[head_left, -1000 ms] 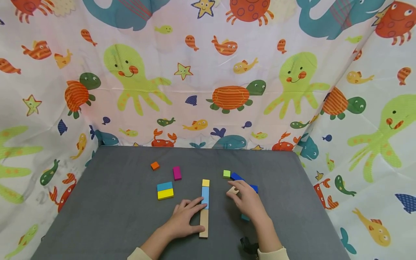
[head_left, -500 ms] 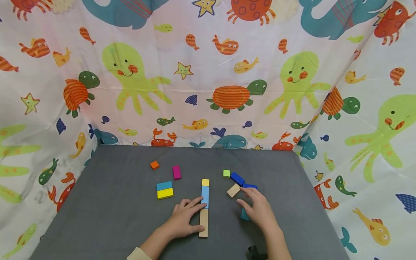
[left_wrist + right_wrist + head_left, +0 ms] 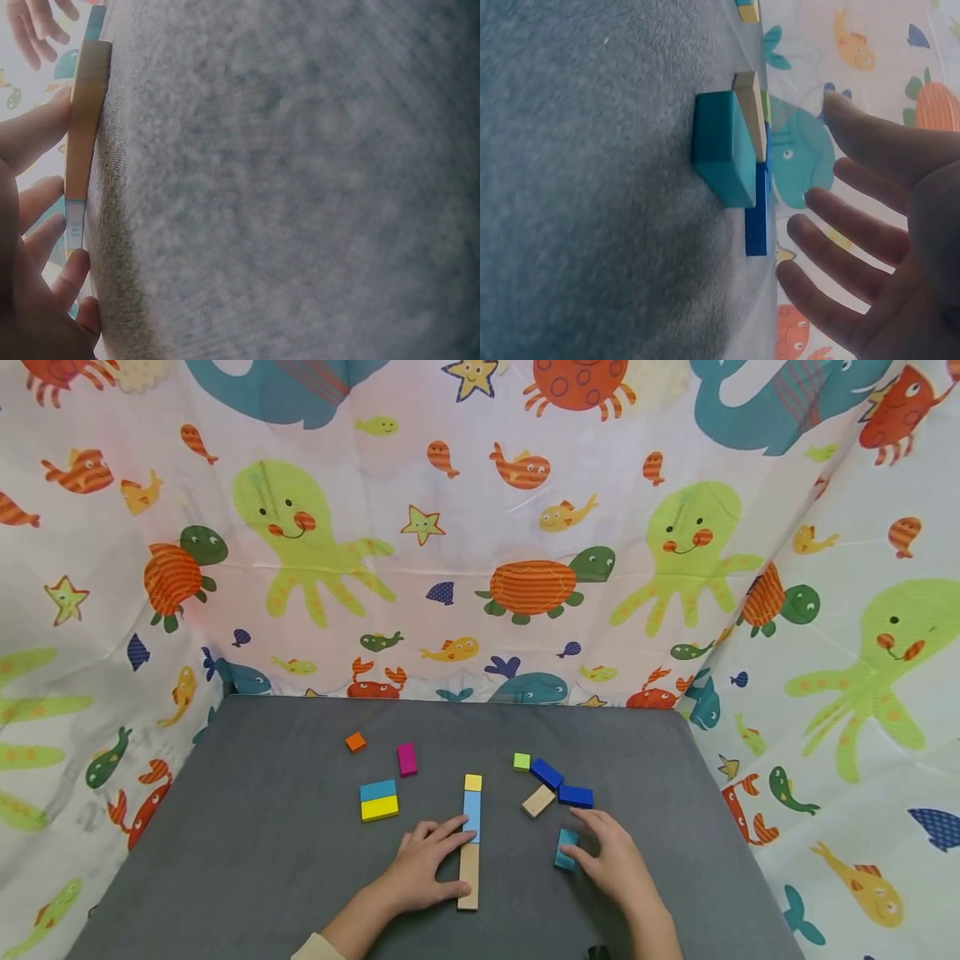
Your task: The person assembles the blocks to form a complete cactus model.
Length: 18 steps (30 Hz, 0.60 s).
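Note:
A straight row lies in the middle of the table: a long wooden block [image 3: 468, 878], a light blue block [image 3: 472, 817] and a small yellow block [image 3: 473, 782] at the far end. My left hand [image 3: 422, 870] rests along its left side, fingertips on the light blue block and thumb on the wooden one. Fingers relaxed and holding nothing, my right hand [image 3: 618, 860] hovers beside a teal block [image 3: 724, 150], its thumb over the block's right edge in the head view. Beyond it are a short wooden block [image 3: 538, 802] and two dark blue blocks [image 3: 576, 797].
A green cube [image 3: 522, 762] stands behind the short wooden block. Left of the row lie a blue block [image 3: 378, 790] against a yellow block [image 3: 379, 808], a magenta block [image 3: 407, 760] and an orange block [image 3: 356, 742]. A sea-animal curtain [image 3: 480, 527] surrounds the grey table [image 3: 262, 860].
My right hand has let go of the short wooden block among the dark blue ones, then moved back and right to the teal block. My left hand stays on the row.

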### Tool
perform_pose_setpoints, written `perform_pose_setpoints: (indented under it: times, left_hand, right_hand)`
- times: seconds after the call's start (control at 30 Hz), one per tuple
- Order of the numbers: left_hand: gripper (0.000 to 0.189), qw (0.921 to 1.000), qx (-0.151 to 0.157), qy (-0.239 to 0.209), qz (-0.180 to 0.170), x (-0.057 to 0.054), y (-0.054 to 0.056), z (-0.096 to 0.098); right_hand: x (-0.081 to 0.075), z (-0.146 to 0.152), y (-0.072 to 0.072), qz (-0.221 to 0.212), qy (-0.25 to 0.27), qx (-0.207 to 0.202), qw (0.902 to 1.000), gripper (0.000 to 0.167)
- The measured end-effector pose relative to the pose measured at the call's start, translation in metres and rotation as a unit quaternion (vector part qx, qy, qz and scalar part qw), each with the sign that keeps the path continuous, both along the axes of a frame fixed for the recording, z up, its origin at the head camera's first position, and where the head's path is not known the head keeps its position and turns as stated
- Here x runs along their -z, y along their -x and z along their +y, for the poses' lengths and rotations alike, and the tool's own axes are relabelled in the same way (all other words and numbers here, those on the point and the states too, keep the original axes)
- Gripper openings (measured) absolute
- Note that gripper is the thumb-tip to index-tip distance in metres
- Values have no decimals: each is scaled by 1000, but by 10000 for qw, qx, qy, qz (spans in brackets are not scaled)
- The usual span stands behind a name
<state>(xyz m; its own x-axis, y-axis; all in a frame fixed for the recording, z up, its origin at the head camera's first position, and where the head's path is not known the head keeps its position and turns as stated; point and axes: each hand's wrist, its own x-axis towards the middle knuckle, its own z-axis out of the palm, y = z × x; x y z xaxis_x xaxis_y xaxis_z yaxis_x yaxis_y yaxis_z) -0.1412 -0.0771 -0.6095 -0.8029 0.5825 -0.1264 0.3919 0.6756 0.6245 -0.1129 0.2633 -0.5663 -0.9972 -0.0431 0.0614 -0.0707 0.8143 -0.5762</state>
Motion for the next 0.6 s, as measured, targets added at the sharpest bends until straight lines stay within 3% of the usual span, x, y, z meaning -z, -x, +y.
perform_pose_setpoints:
  times: [0.23, 0.6]
  left_hand:
    - [76, 9999, 20, -133, -23, -2, -3, -2]
    - [77, 10000, 17, -17, -65, -4, -1, -1]
  right_hand:
    - [7, 4, -3, -498, 8, 14, 9988, 73]
    - [11, 5, -3, -781, 72, 20, 9969, 82]
